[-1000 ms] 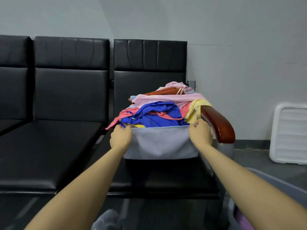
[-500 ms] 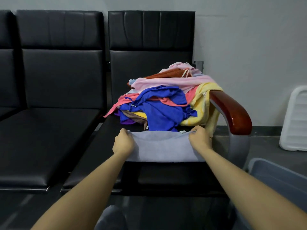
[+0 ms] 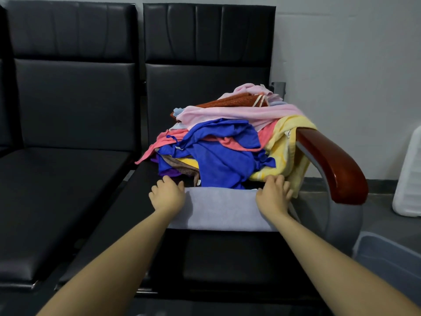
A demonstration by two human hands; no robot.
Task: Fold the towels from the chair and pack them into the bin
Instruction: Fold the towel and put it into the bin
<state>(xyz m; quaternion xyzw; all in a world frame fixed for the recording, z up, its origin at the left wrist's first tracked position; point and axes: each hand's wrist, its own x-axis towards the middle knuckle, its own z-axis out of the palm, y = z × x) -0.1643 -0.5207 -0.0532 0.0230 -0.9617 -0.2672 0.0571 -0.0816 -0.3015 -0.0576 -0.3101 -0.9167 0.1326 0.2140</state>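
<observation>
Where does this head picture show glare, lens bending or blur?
Head view: soft, even light; a glossy highlight runs along the armrest; the wide lens bows the chair backs and wall edges; the towel and pile are sharp, while the forearms near the bottom edge look soft.

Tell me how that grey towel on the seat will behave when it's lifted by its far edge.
The grey towel will probably flop: it lies flat and follows the chair seat. It looks thin, so likely light. Both hands, left hand and right hand, rest at its far corners; lifted there, the middle would likely sag.
</observation>
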